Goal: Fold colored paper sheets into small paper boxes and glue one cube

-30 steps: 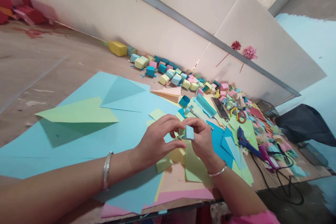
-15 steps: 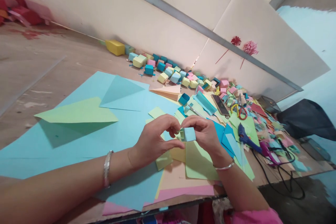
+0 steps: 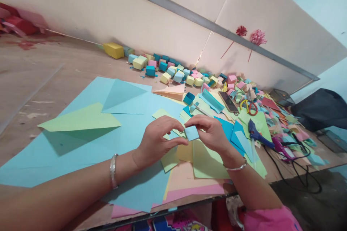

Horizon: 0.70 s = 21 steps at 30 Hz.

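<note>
A small light blue paper cube [image 3: 192, 133] is pinched in my right hand [image 3: 210, 133], with its flat face turned up toward me. The fingers wrap its far and right sides, so those faces are hidden. My left hand [image 3: 158, 139] curves in from the left, thumb and fingers apart with a gap between them. Its fingertips are at the cube's left edge; whether they touch it I cannot tell. Below both hands lie light green sheets [image 3: 208, 160] and a large light blue sheet [image 3: 130, 133].
Several coloured paper cubes [image 3: 165, 66] line the wall. A folded green sheet [image 3: 81, 119] lies left. To the right are a phone [image 3: 228, 101], scissors [image 3: 248, 106], a blue glue gun [image 3: 258, 135], a magenta tool [image 3: 283, 148] and black cords [image 3: 298, 184].
The cube has turned in my right hand: a pale green inner flap showed on its left before, now the light blue face shows. My left thumb and fingers remain apart beside it.
</note>
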Each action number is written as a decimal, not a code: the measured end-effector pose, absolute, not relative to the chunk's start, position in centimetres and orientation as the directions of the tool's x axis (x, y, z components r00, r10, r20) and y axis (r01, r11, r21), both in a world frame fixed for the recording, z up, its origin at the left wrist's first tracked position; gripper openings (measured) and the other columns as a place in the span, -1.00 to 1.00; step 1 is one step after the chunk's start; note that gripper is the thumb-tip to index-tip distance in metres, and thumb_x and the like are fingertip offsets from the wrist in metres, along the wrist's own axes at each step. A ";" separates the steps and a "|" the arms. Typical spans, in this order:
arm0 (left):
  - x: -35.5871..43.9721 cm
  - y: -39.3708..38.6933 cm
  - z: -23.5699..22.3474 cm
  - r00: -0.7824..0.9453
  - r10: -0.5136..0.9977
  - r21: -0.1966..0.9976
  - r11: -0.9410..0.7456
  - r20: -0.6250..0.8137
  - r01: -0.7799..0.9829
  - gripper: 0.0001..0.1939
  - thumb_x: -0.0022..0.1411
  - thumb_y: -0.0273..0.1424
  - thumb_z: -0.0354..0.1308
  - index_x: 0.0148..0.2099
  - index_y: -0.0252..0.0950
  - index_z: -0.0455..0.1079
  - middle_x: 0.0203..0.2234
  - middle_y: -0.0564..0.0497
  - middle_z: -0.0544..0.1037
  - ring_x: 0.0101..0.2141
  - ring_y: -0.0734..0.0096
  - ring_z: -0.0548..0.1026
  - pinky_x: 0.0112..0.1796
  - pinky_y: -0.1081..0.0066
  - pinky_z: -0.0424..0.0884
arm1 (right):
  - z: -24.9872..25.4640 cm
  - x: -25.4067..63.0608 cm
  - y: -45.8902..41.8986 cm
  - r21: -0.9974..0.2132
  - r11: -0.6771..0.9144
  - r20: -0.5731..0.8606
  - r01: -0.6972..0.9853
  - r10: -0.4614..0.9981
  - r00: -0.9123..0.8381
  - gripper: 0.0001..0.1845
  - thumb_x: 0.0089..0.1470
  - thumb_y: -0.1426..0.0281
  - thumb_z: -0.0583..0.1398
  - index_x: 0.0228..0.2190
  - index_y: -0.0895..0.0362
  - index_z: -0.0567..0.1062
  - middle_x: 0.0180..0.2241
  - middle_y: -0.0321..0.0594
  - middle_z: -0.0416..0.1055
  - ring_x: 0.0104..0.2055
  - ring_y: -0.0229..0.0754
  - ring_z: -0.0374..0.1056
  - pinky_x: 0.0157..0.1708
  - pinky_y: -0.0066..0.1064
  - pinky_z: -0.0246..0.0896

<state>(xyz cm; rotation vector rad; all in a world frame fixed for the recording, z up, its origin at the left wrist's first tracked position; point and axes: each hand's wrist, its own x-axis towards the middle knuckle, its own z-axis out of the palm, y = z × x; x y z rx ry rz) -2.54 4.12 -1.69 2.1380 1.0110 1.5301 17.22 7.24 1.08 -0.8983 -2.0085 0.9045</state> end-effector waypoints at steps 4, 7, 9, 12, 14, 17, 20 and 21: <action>-2.5 4.1 -1.6 0.188 0.749 0.668 -0.655 0.635 0.352 -0.67 0.14 -0.12 0.28 -0.24 -0.28 0.43 -0.39 0.01 0.58 -0.47 0.49 0.47 -0.44 0.46 0.43 | 0.9 17.2 7.2 -0.800 0.480 0.336 0.359 0.855 -0.394 -0.75 -0.04 0.58 0.16 -0.32 0.09 0.54 -0.40 -0.28 0.51 -0.43 -0.28 0.39 -0.44 -0.43 0.26; -2.3 4.1 -2.0 0.249 0.775 0.681 -0.630 0.581 0.373 -0.68 0.17 -0.19 0.28 -0.14 -0.28 0.39 -0.37 0.03 0.55 -0.46 0.49 0.49 -0.38 0.42 0.46 | 1.0 17.2 7.2 -0.678 0.561 0.380 0.476 0.821 -0.426 -0.74 -0.08 0.63 0.11 -0.41 0.09 0.51 -0.45 -0.32 0.46 -0.48 -0.31 0.29 -0.48 -0.45 0.17; -2.1 4.1 -2.4 0.296 0.782 0.653 -0.622 0.549 0.432 -0.70 0.16 -0.29 0.30 -0.09 -0.26 0.35 -0.34 0.03 0.55 -0.42 0.44 0.50 -0.36 0.39 0.46 | 1.0 17.1 7.1 -0.599 0.607 0.388 0.522 0.790 -0.474 -0.71 -0.09 0.64 0.08 -0.41 0.09 0.50 -0.44 -0.29 0.45 -0.45 -0.29 0.29 -0.45 -0.43 0.16; -1.9 4.1 -3.1 0.334 0.805 0.602 -0.590 0.490 0.538 -0.70 0.13 -0.40 0.29 -0.10 -0.26 0.31 -0.34 0.02 0.55 -0.38 0.36 0.51 -0.36 0.35 0.43 | 0.8 16.9 7.0 -0.539 0.633 0.360 0.556 0.770 -0.527 -0.70 -0.06 0.64 0.06 -0.39 0.10 0.50 -0.43 -0.25 0.44 -0.42 -0.25 0.30 -0.41 -0.41 0.16; -1.8 4.0 -3.4 0.335 0.824 0.571 -0.560 0.457 0.600 -0.71 0.12 -0.43 0.26 -0.12 -0.26 0.29 -0.34 0.01 0.54 -0.35 0.31 0.50 -0.35 0.32 0.41 | 0.7 16.8 6.8 -0.522 0.626 0.331 0.579 0.775 -0.539 -0.70 -0.03 0.63 0.06 -0.35 0.09 0.50 -0.42 -0.24 0.45 -0.43 -0.25 0.29 -0.39 -0.41 0.16; -1.7 3.9 -3.5 0.350 0.825 0.521 -0.555 0.444 0.649 -0.75 0.10 -0.44 0.21 -0.16 -0.26 0.26 -0.33 -0.02 0.53 -0.32 0.26 0.48 -0.33 0.29 0.38 | 0.6 16.7 6.6 -0.510 0.594 0.286 0.622 0.800 -0.528 -0.74 0.01 0.60 0.07 -0.31 0.10 0.48 -0.41 -0.26 0.46 -0.46 -0.27 0.27 -0.39 -0.41 0.14; -1.7 3.9 -3.3 0.379 0.811 0.478 -0.573 0.446 0.666 -0.78 0.08 -0.44 0.20 -0.21 -0.25 0.26 -0.37 -0.02 0.50 -0.32 0.23 0.44 -0.32 0.27 0.34 | 0.3 16.6 6.6 -0.486 0.594 0.264 0.641 0.799 -0.540 -0.81 0.03 0.59 0.09 -0.37 0.10 0.45 -0.45 -0.29 0.42 -0.46 -0.28 0.24 -0.40 -0.42 0.12; -1.7 4.0 -3.3 0.386 0.808 0.466 -0.577 0.445 0.671 -0.78 0.06 -0.44 0.21 -0.23 -0.24 0.26 -0.38 -0.02 0.49 -0.32 0.23 0.43 -0.32 0.27 0.34 | 0.2 16.6 6.6 -0.474 0.604 0.259 0.640 0.791 -0.554 -0.81 0.03 0.59 0.09 -0.39 0.10 0.44 -0.45 -0.28 0.41 -0.45 -0.28 0.25 -0.39 -0.42 0.11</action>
